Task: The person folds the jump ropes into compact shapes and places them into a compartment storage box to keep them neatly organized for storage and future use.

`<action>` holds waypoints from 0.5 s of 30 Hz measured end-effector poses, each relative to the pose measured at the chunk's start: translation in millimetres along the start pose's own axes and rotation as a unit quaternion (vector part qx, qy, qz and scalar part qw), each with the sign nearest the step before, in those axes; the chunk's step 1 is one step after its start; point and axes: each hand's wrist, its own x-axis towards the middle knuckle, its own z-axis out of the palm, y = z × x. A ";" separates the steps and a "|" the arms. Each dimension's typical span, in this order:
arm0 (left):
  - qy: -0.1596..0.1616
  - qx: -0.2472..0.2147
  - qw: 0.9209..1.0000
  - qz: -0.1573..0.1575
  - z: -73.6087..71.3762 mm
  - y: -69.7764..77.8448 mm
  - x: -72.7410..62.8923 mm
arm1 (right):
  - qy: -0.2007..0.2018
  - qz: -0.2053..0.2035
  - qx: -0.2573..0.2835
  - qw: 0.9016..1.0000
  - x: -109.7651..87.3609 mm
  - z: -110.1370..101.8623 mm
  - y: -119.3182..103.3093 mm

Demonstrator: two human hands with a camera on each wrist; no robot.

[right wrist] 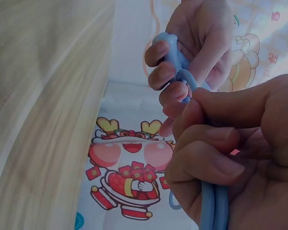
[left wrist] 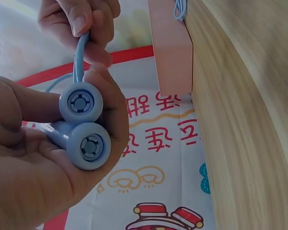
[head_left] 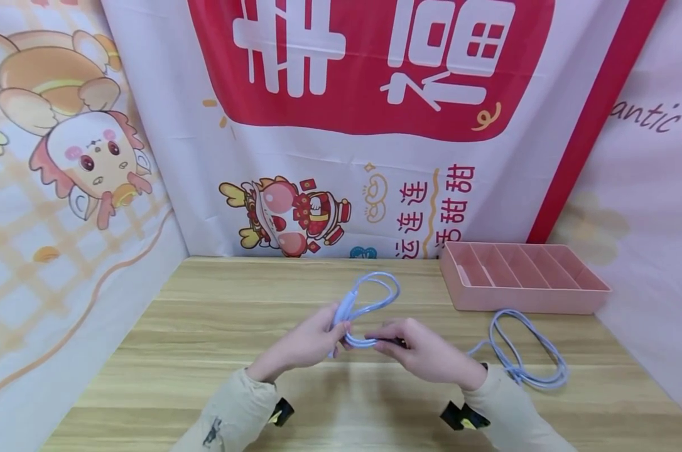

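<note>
My left hand [head_left: 313,339] grips the two light-blue handles [left wrist: 89,146] of a jump rope, side by side, with their round ends facing the left wrist camera. A loop of the blue rope [head_left: 397,292] sticks out beyond the handles, over the table. My right hand [head_left: 426,355] pinches the rope strands between thumb and fingers, just right of the handles. In the right wrist view, two strands [right wrist: 208,206] run down along the right palm. More blue rope [head_left: 547,383] lies coiled on the table, right of my right hand, with a strand leading toward that hand.
A pink box [head_left: 522,300] with several compartments stands at the back right of the wooden table [head_left: 205,326]. Behind the table hangs a printed red-and-white cloth [head_left: 330,150]; patterned cloth also covers both sides. Straps with black-and-yellow pieces are at both wrists.
</note>
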 end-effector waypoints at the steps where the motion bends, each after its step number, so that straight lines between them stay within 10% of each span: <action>1: -0.010 -0.002 1.000 0.000 0.4 -0.2 -0.5 | 0.005 -0.003 -0.015 1.000 -0.4 0.3 -0.3; 15: -0.045 0.027 0.999 0.013 5.3 -4.6 -3.7 | 0.029 -0.032 -0.104 0.994 -3.2 4.5 -2.7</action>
